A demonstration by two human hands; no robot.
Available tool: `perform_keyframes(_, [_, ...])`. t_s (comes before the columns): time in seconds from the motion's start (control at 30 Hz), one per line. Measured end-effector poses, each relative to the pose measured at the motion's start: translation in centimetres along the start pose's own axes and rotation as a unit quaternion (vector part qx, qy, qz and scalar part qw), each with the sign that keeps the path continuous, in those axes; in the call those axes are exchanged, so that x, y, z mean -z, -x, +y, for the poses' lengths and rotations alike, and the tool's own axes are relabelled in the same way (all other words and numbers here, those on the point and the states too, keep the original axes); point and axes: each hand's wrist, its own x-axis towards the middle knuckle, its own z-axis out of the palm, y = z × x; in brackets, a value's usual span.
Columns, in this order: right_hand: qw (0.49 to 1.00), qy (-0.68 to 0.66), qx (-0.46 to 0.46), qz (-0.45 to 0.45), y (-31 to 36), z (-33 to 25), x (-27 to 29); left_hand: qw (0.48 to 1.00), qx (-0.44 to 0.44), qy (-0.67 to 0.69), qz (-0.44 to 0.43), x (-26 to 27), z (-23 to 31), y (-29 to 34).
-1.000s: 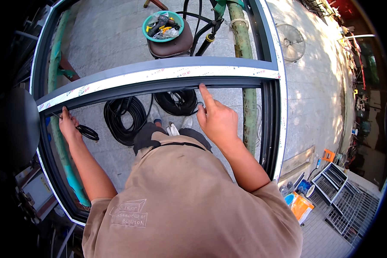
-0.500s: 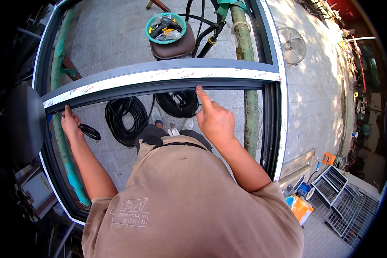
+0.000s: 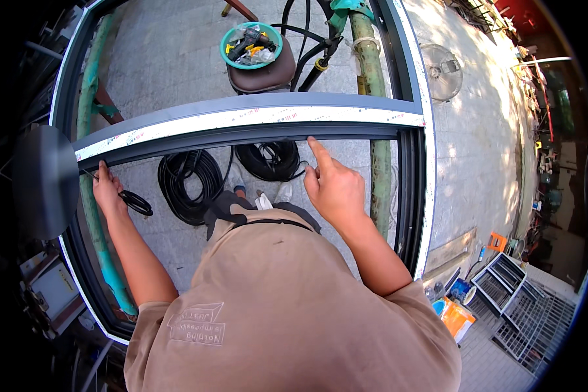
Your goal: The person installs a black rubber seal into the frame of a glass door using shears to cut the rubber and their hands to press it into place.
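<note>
A large dark window frame point(image 3: 427, 196) with white printed film spans the view, divided by a crossbar point(image 3: 255, 116). Along the crossbar's near side runs a dark groove. My left hand point(image 3: 107, 189) is closed on a thin black rubber strip point(image 3: 137, 202), whose loose loop hangs beside the fingers, and its fingertips touch the crossbar's left end. My right hand point(image 3: 336, 189) has its index finger stretched out, the tip pressed on the near groove right of the middle. Its other fingers are curled, with nothing seen in them.
Two black strip coils point(image 3: 188, 186) lie on the floor below. Green-wrapped poles point(image 3: 379, 170) support the frame. Beyond the crossbar, a teal basin point(image 3: 251, 46) of tools sits on a brown stool point(image 3: 261, 78). Rightward are a fan point(image 3: 441, 72), metal racks point(image 3: 529, 313) and an orange stool point(image 3: 497, 242).
My right hand has slid a little to the right along the crossbar, index fingertip still on its near edge. The left hand stays at the left end with the strip.
</note>
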Motion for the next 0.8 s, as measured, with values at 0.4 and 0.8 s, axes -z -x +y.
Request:
perform_keyframes(0.4, [0.998, -0.038, 0.045, -0.006, -0.7, -2.1, -1.9, 1.0, 0.001, -0.003, -0.004, 0.2, -0.1, -0.4])
perform_keyframes(0.8, [0.994, -0.001, -0.101, 0.034, 1.0, 1.3, -0.2, 1.0, 0.015, -0.001, -0.004, 0.3, -0.1, -0.7])
